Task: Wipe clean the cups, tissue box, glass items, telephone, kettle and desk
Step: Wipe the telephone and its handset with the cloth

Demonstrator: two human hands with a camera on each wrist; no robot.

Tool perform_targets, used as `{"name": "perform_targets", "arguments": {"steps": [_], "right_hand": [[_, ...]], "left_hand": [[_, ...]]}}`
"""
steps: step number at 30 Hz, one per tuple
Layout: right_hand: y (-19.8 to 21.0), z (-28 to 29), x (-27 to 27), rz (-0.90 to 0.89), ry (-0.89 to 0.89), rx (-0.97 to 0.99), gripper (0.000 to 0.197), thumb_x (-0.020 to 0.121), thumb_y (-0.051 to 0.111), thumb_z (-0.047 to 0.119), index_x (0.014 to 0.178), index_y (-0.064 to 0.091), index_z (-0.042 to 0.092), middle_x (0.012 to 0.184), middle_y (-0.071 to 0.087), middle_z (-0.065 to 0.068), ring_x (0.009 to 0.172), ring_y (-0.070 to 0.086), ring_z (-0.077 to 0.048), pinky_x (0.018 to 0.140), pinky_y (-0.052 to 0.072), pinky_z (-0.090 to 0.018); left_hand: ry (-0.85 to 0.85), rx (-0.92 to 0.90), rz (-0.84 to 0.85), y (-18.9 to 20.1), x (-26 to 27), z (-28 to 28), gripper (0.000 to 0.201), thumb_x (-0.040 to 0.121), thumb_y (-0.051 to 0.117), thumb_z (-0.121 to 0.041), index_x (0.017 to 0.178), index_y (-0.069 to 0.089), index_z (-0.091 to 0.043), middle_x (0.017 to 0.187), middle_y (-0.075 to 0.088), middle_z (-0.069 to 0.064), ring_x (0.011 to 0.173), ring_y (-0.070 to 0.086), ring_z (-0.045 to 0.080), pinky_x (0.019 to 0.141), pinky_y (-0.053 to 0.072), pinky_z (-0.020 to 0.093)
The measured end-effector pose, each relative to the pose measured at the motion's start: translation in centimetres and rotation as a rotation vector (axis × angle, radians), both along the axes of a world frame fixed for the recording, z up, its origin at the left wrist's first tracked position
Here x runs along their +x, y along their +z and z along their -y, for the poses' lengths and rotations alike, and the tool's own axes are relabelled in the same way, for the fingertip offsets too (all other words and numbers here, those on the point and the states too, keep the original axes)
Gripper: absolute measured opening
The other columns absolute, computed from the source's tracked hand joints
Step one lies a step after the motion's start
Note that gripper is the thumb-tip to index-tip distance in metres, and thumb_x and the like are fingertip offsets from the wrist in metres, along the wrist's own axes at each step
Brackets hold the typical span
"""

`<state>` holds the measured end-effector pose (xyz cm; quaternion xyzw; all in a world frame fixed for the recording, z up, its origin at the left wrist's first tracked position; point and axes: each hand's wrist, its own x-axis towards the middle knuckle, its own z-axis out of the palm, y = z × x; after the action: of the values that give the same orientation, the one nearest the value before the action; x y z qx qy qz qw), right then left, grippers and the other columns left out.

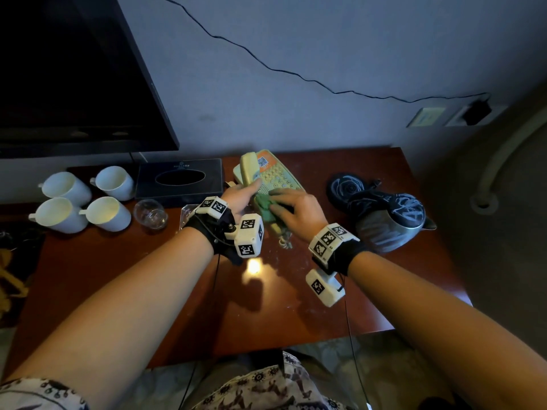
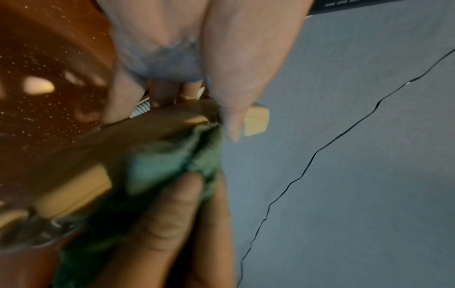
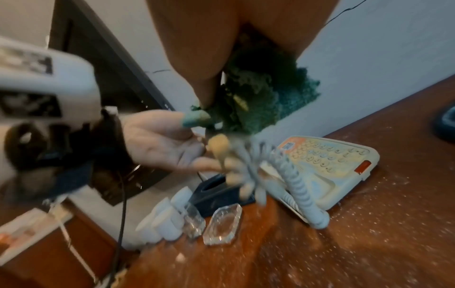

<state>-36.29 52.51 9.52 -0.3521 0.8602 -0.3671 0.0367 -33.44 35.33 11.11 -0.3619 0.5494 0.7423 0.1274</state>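
- A pale grey-blue wall [image 1: 296, 39] rises beyond both hands, a thin black cable [image 1: 266, 66] trailing across it to a socket [image 1: 473, 113] up right.
- A dark television screen [image 1: 74, 69] hangs up left.
- Patterned floor [image 1: 325, 347] lies below.

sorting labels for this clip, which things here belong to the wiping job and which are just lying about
Part of the job:
- handset, held by left hand
- green cloth, in right hand
- telephone base
- cups
- tissue box
- glass cup
- kettle
- desk

Lying about:
- television
- wall cable
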Motion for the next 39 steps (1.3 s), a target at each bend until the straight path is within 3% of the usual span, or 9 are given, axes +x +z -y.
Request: {"name": "perform_targets", "arguments": {"steps": [4, 9, 14, 17, 21, 24, 28, 32, 39], "right_hand": [[-2.2, -0.7, 1.3, -0.137, 0.016, 0.102, 0.031, 0.094, 0.062, 0.024, 0.124, 0.068, 0.018, 0.130, 0.064, 0.002, 0.112, 0.061, -0.028, 0.092, 0.052, -0.043], [-2.5, -2.1, 2.5, -0.075, -0.100, 0.134, 0.033, 0.098, 0.054, 0.027, 0.130, 0.063, 0.024, 0.133, 0.062, 0.003, 0.110, 0.061, -0.025, 0.090, 0.053, -0.040], [0.0, 0.2, 0.9, 0.416, -0.440, 0.174, 0.032, 0.101, 0.046, 0.034, 0.097, 0.070, 0.014, 0.091, 0.070, -0.009, 0.083, 0.063, -0.027, 0.070, 0.042, -0.028], [0.6, 0.8, 0.4, 0.497, -0.440, 0.235, 0.036, 0.102, 0.038, 0.036, 0.099, 0.067, 0.014, 0.103, 0.068, -0.013, 0.095, 0.062, -0.034, 0.075, 0.042, -0.032], [0.5, 0.2, 2.1, 0.113, -0.241, 0.115, 0.034, 0.103, 0.047, 0.026, 0.134, 0.058, 0.018, 0.132, 0.062, -0.005, 0.114, 0.057, -0.026, 0.091, 0.045, -0.034], [-0.7, -0.2, 2.5, -0.012, -0.169, 0.100, 0.041, 0.100, 0.052, 0.026, 0.141, 0.052, 0.023, 0.145, 0.051, 0.002, 0.128, 0.048, -0.027, 0.102, 0.043, -0.041], [-0.8, -0.3, 1.9, 0.258, -0.339, -0.008, 0.040, 0.099, 0.053, 0.035, 0.139, 0.054, 0.029, 0.135, 0.060, 0.000, 0.119, 0.059, -0.018, 0.100, 0.047, -0.033], [-0.7, 0.3, 1.1, 0.471, -0.455, 0.113, 0.042, 0.100, 0.042, 0.048, 0.135, 0.057, 0.030, 0.126, 0.065, -0.006, 0.113, 0.060, -0.026, 0.096, 0.047, -0.035], [-0.5, 0.7, 0.1, 0.662, -0.455, 0.145, 0.041, 0.101, 0.039, 0.045, 0.095, 0.066, 0.015, 0.104, 0.065, -0.011, 0.097, 0.060, -0.028, 0.079, 0.043, -0.030]], "left_hand": [[0.022, -0.133, 0.069, -0.7, -0.6, 1.1, 0.055, 0.092, 0.067, -0.049, 0.122, 0.064, -0.003, 0.109, 0.073, 0.013, 0.083, 0.072, 0.027, 0.054, 0.056, 0.028], [0.100, -0.187, 0.126, -4.3, -1.6, 2.9, 0.089, 0.056, 0.071, -0.077, 0.115, 0.068, -0.010, 0.090, 0.077, 0.010, 0.083, 0.075, 0.031, 0.087, 0.058, 0.051], [0.238, 0.033, -0.052, -0.6, -0.4, -0.7, 0.037, 0.097, 0.066, -0.031, 0.120, 0.054, -0.005, 0.110, 0.070, 0.017, 0.097, 0.071, 0.036, 0.076, 0.058, 0.061], [0.265, 0.074, -0.111, -0.6, -0.3, -1.1, 0.036, 0.097, 0.066, -0.031, 0.120, 0.054, -0.007, 0.108, 0.070, 0.015, 0.098, 0.071, 0.037, 0.074, 0.058, 0.063], [0.250, 0.024, -0.065, -1.8, -0.9, -0.1, 0.055, 0.084, 0.073, -0.050, 0.116, 0.060, -0.007, 0.106, 0.073, 0.014, 0.097, 0.071, 0.037, 0.085, 0.055, 0.064], [0.175, -0.083, -0.025, -3.2, -1.3, 0.8, 0.066, 0.084, 0.066, -0.060, 0.121, 0.061, -0.005, 0.114, 0.071, 0.011, 0.106, 0.069, 0.033, 0.094, 0.055, 0.056], [0.201, 0.085, -0.131, -0.8, -0.2, -0.6, 0.035, 0.095, 0.066, -0.037, 0.115, 0.060, -0.009, 0.110, 0.072, 0.014, 0.098, 0.071, 0.035, 0.082, 0.057, 0.061], [0.215, 0.129, -0.187, -0.9, -0.1, -1.1, 0.037, 0.098, 0.063, -0.030, 0.126, 0.057, -0.006, 0.108, 0.070, 0.011, 0.093, 0.072, 0.030, 0.072, 0.061, 0.056], [0.145, 0.041, -0.160, -1.1, 0.1, -0.6, 0.036, 0.094, 0.068, -0.031, 0.122, 0.060, -0.009, 0.112, 0.070, 0.013, 0.100, 0.071, 0.031, 0.071, 0.061, 0.053]]}}
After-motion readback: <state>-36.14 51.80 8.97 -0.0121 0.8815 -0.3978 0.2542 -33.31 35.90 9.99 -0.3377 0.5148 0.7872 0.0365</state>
